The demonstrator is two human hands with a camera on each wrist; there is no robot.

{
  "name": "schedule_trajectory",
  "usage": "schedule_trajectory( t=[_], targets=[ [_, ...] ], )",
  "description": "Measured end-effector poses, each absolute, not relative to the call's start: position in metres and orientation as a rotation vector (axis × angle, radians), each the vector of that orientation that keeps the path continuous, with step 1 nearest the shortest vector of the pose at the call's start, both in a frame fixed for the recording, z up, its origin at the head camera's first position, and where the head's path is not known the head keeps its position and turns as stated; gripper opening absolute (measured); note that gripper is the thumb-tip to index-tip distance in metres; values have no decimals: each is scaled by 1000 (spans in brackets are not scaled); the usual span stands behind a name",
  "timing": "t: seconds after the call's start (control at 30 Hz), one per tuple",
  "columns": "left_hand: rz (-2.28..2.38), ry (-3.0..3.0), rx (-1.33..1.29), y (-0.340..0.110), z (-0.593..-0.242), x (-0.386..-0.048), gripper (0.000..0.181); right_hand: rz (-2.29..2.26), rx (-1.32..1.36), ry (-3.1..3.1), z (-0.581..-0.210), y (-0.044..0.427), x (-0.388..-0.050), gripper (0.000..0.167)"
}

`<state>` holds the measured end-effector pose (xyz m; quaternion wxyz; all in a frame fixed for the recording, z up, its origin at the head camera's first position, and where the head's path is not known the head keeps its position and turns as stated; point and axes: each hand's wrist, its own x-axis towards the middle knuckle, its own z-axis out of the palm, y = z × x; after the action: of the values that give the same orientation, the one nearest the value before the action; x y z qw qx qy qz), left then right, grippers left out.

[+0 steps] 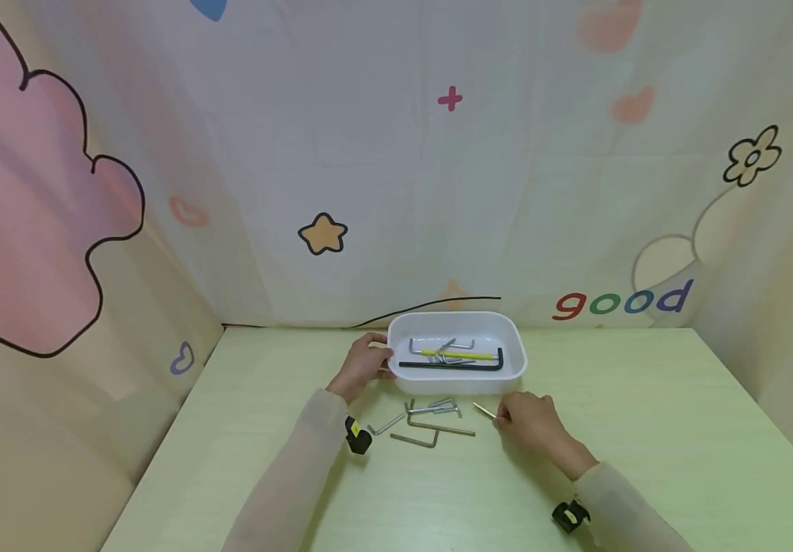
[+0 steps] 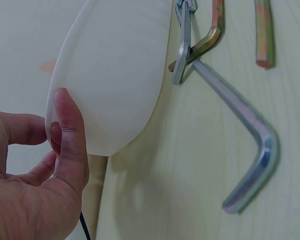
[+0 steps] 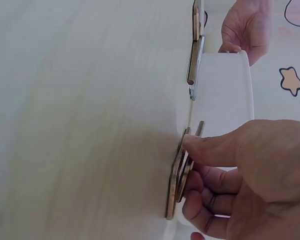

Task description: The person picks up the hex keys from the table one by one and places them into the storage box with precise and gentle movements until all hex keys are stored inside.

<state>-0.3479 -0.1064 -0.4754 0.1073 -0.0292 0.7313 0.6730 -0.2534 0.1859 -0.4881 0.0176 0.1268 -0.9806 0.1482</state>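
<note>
My left hand (image 1: 362, 366) grips the left end of a white plastic tray (image 1: 459, 387), thumb and fingers pinching its rim (image 2: 65, 55). Inside the tray lie a long black hex key (image 1: 448, 366), one with a yellow shaft (image 1: 465, 355), and several silver ones. Just off the tray's front right corner, my right hand (image 1: 531, 420) pinches a brass-coloured hex key (image 3: 182, 187) between thumb and fingers. A second brass-coloured length (image 3: 171, 200) runs alongside it in the right wrist view; whether it is held too, I cannot tell.
Before the tray lie several loose hex keys, among them a silver one (image 2: 262, 145) near the left hand and a brass-coloured one (image 1: 416, 441) nearest me. A patterned curtain (image 1: 396, 169) hangs behind the pale table (image 1: 645, 429).
</note>
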Motion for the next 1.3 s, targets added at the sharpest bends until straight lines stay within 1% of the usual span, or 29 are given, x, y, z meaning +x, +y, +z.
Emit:
schedule_trajectory(
  t=[0.2,0.73,1.1,1.13,1.3],
  targets=[
    [1983,2155,-81,-107,-476,-349,38,373,490,-2945,-481,184,-249,15],
    [1967,2156,-108,-107,-479,-349,39,404,667,-2735,-462,176,-236,17],
    [1981,2165,-97,-106,-480,-350,38,367,752,-2646,-450,174,-238,18],
    [1971,2164,-94,-106,-475,-346,38,367,757,-2636,-449,174,-238,18],
    [1954,2157,-86,-106,-473,-346,41,377,772,-2626,-443,172,-241,17]
  ],
)
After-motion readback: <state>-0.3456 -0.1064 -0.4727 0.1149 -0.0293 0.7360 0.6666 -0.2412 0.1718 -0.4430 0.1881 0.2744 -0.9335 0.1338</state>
